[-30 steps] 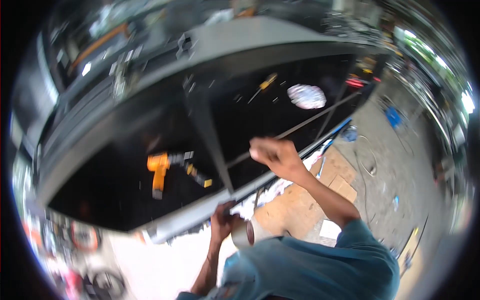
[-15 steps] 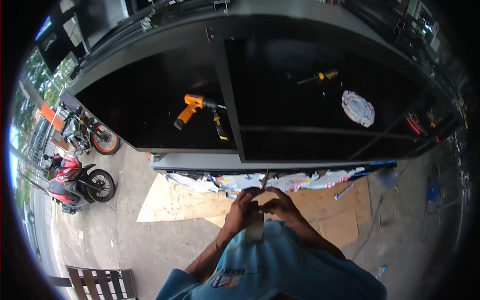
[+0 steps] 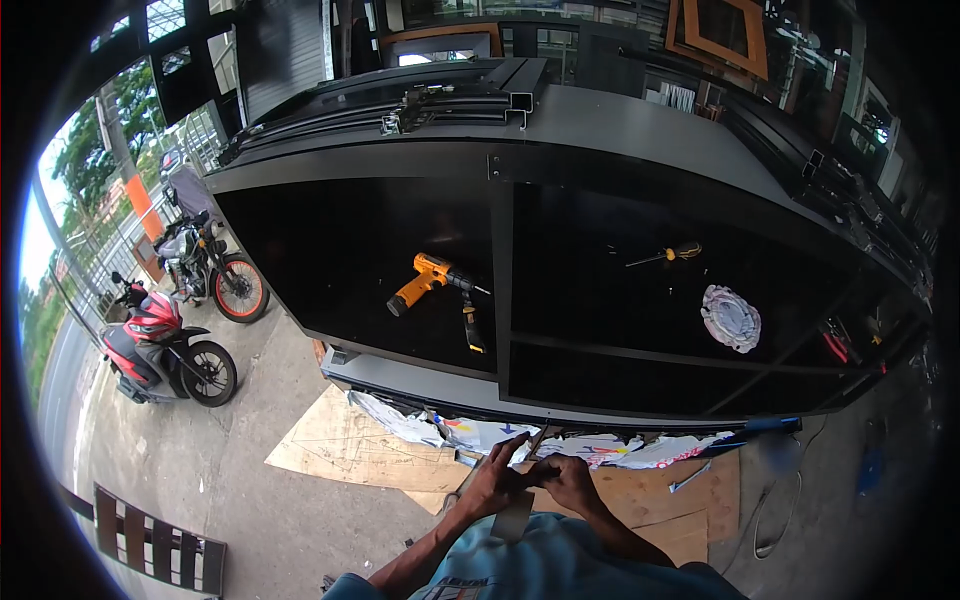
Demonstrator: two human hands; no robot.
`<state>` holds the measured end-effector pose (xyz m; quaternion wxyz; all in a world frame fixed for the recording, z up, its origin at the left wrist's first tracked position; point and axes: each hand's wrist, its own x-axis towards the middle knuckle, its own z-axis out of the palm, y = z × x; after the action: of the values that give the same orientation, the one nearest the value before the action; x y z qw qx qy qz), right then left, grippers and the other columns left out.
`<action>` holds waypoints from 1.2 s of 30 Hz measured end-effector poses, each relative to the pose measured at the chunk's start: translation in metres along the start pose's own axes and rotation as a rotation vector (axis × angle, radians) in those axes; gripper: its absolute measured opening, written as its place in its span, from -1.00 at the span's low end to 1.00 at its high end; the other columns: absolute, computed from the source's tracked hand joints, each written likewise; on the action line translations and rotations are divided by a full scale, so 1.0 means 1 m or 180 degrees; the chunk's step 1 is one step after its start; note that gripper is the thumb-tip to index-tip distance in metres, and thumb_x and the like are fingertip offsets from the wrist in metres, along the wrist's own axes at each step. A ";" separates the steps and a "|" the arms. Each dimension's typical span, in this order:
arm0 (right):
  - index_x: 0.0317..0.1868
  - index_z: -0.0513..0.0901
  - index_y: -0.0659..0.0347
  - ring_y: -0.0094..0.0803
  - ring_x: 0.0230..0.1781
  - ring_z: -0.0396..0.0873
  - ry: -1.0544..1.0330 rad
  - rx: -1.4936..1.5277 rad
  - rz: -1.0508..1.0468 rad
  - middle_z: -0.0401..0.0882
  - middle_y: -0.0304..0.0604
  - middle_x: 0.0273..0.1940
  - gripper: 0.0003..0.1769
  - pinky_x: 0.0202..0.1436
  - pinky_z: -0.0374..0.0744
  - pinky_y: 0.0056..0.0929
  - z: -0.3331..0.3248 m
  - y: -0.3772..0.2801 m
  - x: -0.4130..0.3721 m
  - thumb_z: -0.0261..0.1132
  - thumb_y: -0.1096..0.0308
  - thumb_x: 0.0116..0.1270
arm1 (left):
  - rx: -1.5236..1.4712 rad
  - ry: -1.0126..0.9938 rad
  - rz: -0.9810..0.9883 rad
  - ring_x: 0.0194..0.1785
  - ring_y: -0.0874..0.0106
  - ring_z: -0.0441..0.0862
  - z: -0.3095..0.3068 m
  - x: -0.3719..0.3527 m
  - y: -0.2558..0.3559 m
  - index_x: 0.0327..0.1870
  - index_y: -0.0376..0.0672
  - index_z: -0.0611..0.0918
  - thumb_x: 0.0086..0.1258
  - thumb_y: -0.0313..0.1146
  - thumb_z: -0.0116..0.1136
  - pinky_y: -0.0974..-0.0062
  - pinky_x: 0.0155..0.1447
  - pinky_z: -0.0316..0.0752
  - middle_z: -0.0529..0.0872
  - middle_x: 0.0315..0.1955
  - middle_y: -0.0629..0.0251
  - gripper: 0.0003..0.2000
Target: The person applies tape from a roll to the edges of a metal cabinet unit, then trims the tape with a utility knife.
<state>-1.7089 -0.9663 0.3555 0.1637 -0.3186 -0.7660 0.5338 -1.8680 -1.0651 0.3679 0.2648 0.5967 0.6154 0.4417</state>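
Both my hands meet close to my chest at the bottom of the view. My left hand (image 3: 493,483) grips a grey tape roll (image 3: 512,520) that hangs edge-on below the fingers. My right hand (image 3: 570,482) is closed against it, fingers pinching at the roll's top. A thin dark sliver (image 3: 537,440) pokes up between the hands; what it is I cannot tell. Just beyond the hands lies a large black cabinet (image 3: 420,385) on its back, its open compartments facing up.
Inside the cabinet lie an orange drill (image 3: 425,281), a yellow-handled screwdriver (image 3: 668,255), a crumpled white wad (image 3: 731,318) and a red tool (image 3: 836,347). Plywood sheets (image 3: 340,445) and printed paper (image 3: 480,435) cover the ground below. Two motorcycles (image 3: 165,345) stand left. A slatted pallet (image 3: 150,540) lies at the lower left.
My right hand came down off the cabinet's rail to join my left hand at the tape roll. My view swung upright and back, so the whole cabinet now shows.
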 end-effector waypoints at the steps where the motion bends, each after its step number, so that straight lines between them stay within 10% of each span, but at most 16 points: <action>1: -0.26 0.70 0.24 -0.37 -0.27 0.71 0.0245 -0.0219 -0.0111 0.73 -0.13 -0.31 -0.88 -0.12 0.62 -0.42 0.002 -0.005 -0.001 0.40 0.47 0.17 | -0.0014 -0.0014 0.0017 0.22 0.02 0.48 -0.003 0.001 -0.004 0.45 -0.11 0.21 0.15 -0.47 0.34 0.25 0.22 0.47 0.42 0.23 -0.01 -0.20; 6: -0.34 0.70 0.26 -0.45 -0.28 0.69 0.0642 -0.0109 0.0245 0.72 -0.16 -0.36 -0.90 -0.14 0.61 -0.46 0.013 -0.026 0.008 0.45 0.49 0.11 | -0.1669 -0.0824 -0.0540 0.33 0.14 0.37 -0.022 0.005 -0.027 0.52 -0.11 0.00 0.10 -0.47 0.40 0.26 0.30 0.44 0.25 0.36 -0.04 -0.02; 7: -0.36 0.69 0.27 -0.47 -0.34 0.66 0.0734 -0.0206 0.0195 0.71 -0.17 -0.38 -0.90 -0.22 0.59 -0.46 0.016 -0.034 0.009 0.45 0.49 0.12 | -0.1488 -0.1042 -0.0602 0.13 0.15 0.61 -0.033 0.011 -0.019 0.54 -0.08 -0.10 0.14 -0.70 0.27 0.28 0.19 0.55 -0.08 0.47 0.03 -0.01; 14: -0.36 0.66 0.27 -0.46 -0.41 0.62 0.0667 -0.0209 -0.0389 0.63 -0.16 -0.41 -0.87 -0.28 0.54 -0.51 0.032 -0.073 0.060 0.42 0.40 0.19 | -0.1781 -0.1306 -0.0856 -0.06 0.34 0.69 -0.092 0.005 -0.066 0.40 -0.20 0.24 0.21 -0.48 0.33 0.35 0.11 0.54 0.72 -0.20 0.15 -0.28; 18: -0.32 0.70 0.31 -0.59 -0.39 0.58 0.0417 0.0564 0.0193 0.69 -0.23 -0.42 -0.85 -0.27 0.54 -0.56 0.049 -0.082 0.109 0.46 0.42 0.14 | -0.2085 -0.1058 -0.0967 -0.11 0.29 0.71 -0.137 0.006 -0.062 0.46 -0.12 0.10 0.22 -0.53 0.29 0.30 0.06 0.54 0.75 -0.31 0.08 -0.20; 22: -0.36 0.70 0.30 -0.59 -0.36 0.59 0.0333 0.0499 0.0071 0.69 -0.22 -0.41 -0.88 -0.24 0.54 -0.56 0.078 -0.108 0.134 0.46 0.47 0.12 | -0.2342 -0.0874 -0.0921 -0.02 0.23 0.70 -0.180 -0.006 -0.059 0.51 0.04 -0.08 0.14 -0.78 0.13 0.32 0.04 0.61 0.47 0.13 0.05 -0.05; 28: -0.37 0.70 0.33 -0.57 -0.35 0.60 0.0176 0.0906 0.0198 0.69 -0.21 -0.42 -0.89 -0.21 0.56 -0.54 0.111 -0.107 0.163 0.47 0.51 0.09 | -0.1831 -0.0753 -0.0434 0.30 0.30 0.44 -0.202 -0.016 -0.100 0.06 -0.25 0.64 0.18 -0.68 0.21 0.37 0.23 0.53 0.50 0.19 0.17 -0.63; 32: -0.35 0.73 0.31 -0.54 -0.33 0.62 0.0011 0.0406 -0.0136 0.71 -0.18 -0.39 -0.90 -0.17 0.56 -0.53 0.117 -0.111 0.175 0.45 0.51 0.10 | -0.2096 -0.0725 -0.0966 -0.08 0.36 0.72 -0.214 -0.017 -0.094 0.22 -0.27 0.52 0.26 -0.68 0.14 0.45 0.07 0.61 0.50 0.22 0.15 -0.55; 36: 0.10 0.63 0.23 -0.43 -0.28 0.69 -0.0724 0.0563 0.0092 0.73 -0.05 -0.15 -0.56 -0.21 0.62 -0.51 0.102 -0.107 0.213 0.45 0.35 0.19 | -0.2293 -0.0633 -0.0738 0.10 0.29 0.63 -0.218 -0.025 -0.114 0.30 -0.27 0.44 0.30 -0.72 0.08 0.35 0.22 0.58 0.38 0.32 0.12 -0.50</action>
<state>-1.9613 -0.9220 0.3963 0.0955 -0.2514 -0.7249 0.6342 -2.1077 -1.1269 0.3670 0.5639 0.4319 0.4556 0.5366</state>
